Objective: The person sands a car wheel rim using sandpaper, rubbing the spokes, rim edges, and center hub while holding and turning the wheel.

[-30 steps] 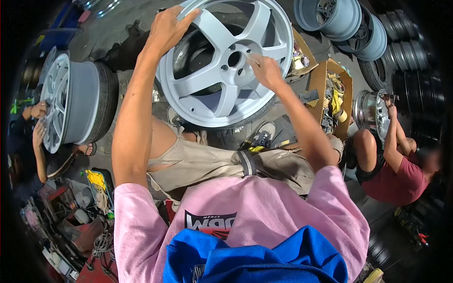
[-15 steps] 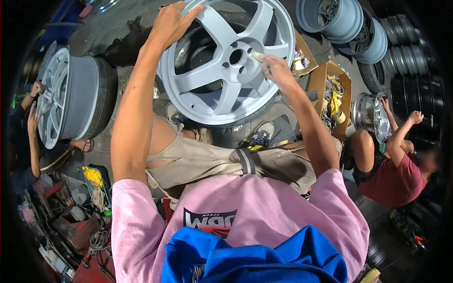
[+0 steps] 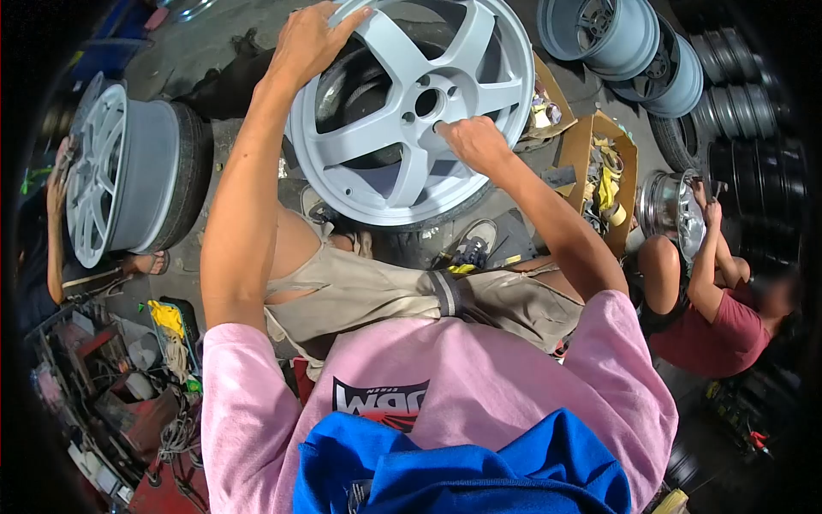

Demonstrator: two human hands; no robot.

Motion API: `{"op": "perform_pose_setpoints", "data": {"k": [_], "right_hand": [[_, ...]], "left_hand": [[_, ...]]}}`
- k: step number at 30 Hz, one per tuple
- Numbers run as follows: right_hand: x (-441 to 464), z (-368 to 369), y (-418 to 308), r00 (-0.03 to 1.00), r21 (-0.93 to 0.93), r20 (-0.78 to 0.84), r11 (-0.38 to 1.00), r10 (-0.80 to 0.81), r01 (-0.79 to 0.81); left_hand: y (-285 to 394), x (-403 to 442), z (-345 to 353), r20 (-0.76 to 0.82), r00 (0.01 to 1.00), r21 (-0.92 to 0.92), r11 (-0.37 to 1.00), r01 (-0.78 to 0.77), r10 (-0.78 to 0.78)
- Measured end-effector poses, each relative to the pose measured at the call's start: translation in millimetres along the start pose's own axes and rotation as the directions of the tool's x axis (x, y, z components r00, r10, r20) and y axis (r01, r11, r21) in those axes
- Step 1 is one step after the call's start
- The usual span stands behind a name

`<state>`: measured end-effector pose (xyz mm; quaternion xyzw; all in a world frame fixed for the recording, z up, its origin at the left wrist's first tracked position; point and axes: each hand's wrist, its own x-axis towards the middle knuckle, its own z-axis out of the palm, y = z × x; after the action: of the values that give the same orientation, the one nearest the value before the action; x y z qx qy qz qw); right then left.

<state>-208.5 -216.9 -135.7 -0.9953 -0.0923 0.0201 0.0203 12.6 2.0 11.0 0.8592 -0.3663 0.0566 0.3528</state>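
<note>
Since the earlier frame, the right hand (image 3: 479, 146) has slid nearer and left across the wheel (image 3: 396, 128), which lies far centre over a tire (image 3: 467, 208). The left hand (image 3: 310, 38) grips its far-left edge, thumb spread. It looks stiff, fairly heavy, best held there. Whether the right's curled fingers pinch anything is hidden; the wheel's far edge is cut off.

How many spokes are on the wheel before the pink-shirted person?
6: upper-left spoke, upper-right spoke, right spoke, lower-right spoke, bottom spoke and left spoke. The right hand partly hides the lower-right spoke; none looks wholly hidden.
</note>
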Motion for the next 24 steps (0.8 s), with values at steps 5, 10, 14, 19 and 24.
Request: {"op": "perform_pose_setpoints", "data": {"k": [5,10,14,19,24], "right_hand": [[-20.0,-18.4,11.9,1.000,0.108,-0.014,0.994,-0.026,0.027],[-9.5,-1.0,10.4,0.972,0.043,-0.166,0.983,-0.167,0.177],[-6.6,10.2,-18.1,0.997,-0.008,-0.049,0.998,0.064,-0.065],[4.6,33.5,-15.6,0.782,0.919,0.386,-0.127,0.489,-0.374],[-33.3,24.0,-37.1,0.728,0.636,0.469,-0.763,0.500,0.115]], "left_hand": [[-10.4,-1.8,5.9,-0.072,0.997,0.072,0.997,-0.028,0.033],[-3.0,1.7,1.1,-0.044,0.997,0.131,0.990,-0.053,0.060],[2.9,-0.9,-2.3,-0.002,0.998,-0.004,0.998,-0.056,0.056],[10.2,-1.8,1.0,-0.016,0.995,-0.028,0.995,-0.096,0.096],[-10.2,-0.2,9.5,-0.044,0.996,0.134,0.989,-0.068,0.074]]}}
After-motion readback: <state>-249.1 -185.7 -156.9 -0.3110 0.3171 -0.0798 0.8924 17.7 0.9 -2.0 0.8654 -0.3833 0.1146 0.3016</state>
